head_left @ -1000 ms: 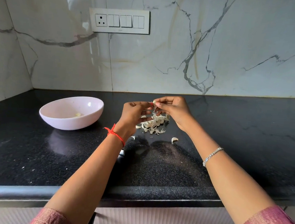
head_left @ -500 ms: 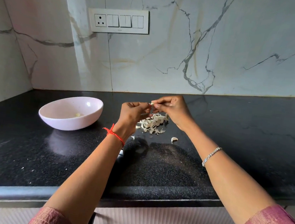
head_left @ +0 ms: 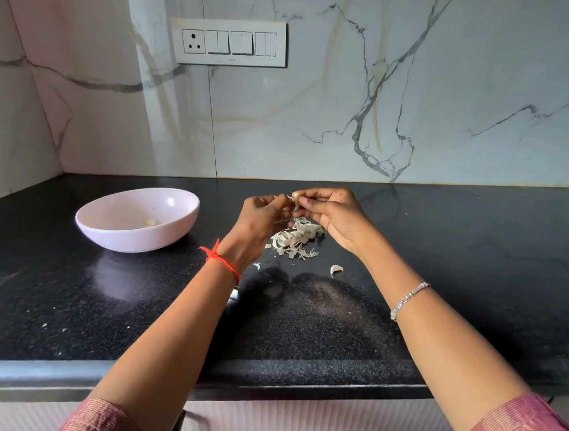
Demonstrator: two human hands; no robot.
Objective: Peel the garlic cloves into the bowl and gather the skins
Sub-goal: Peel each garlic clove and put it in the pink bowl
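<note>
A small garlic clove [head_left: 295,197] is held in the air between my two hands, just above a heap of white garlic skins [head_left: 295,238] on the black counter. My left hand [head_left: 260,221] pinches it from the left, and my right hand [head_left: 333,214] pinches it from the right with thumb and fingertips. A strip of skin hangs down from the clove. Left of the hands stands a pale pink bowl [head_left: 103,225] with one peeled clove [head_left: 150,222] inside. One loose unpeeled clove [head_left: 336,270] lies on the counter in front of the heap.
The black speckled counter [head_left: 62,299] meets a marble wall in the corner at the back left. A white switch panel [head_left: 229,42] is on the wall above. A few skin scraps [head_left: 256,265] lie near my left wrist. The counter's front edge runs below my forearms.
Both hands stay together over the skin heap and have shifted only slightly. A strip of skin now hangs lower from the clove.
</note>
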